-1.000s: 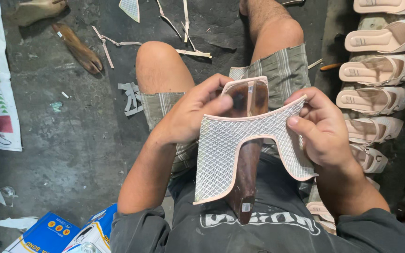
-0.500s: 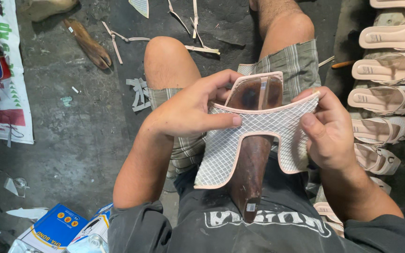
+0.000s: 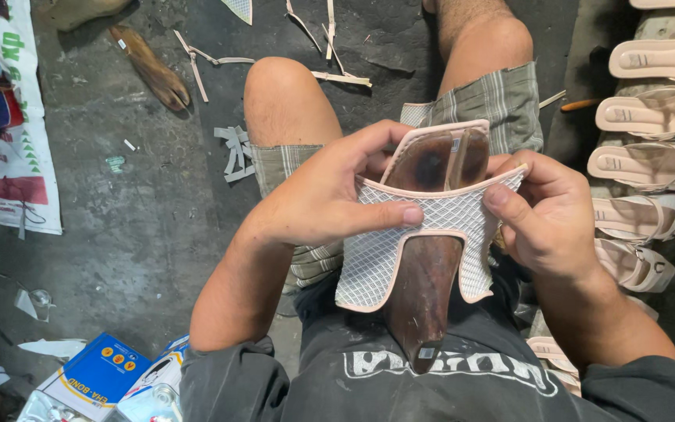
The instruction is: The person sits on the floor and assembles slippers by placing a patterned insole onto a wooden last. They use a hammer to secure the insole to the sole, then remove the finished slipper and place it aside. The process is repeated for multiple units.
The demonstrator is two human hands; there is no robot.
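Dark wooden shoe last [image 3: 423,289] in lap, narrow end toward torso. White mesh upper [image 3: 400,250] with pink edging draped across last. Left hand [image 3: 330,195] pinches upper's left side, thumb pressed flat on mesh. Right hand [image 3: 544,215] grips right edge. Beyond last, right: row of pale sandals [image 3: 650,164], probably finished pairs. Far left of last: second last [image 3: 150,66] on floor.

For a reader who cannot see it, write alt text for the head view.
Left hand and right hand press a white mesh upper over a brown wooden last on the lap. Pale sandals line the right; strips litter the floor.
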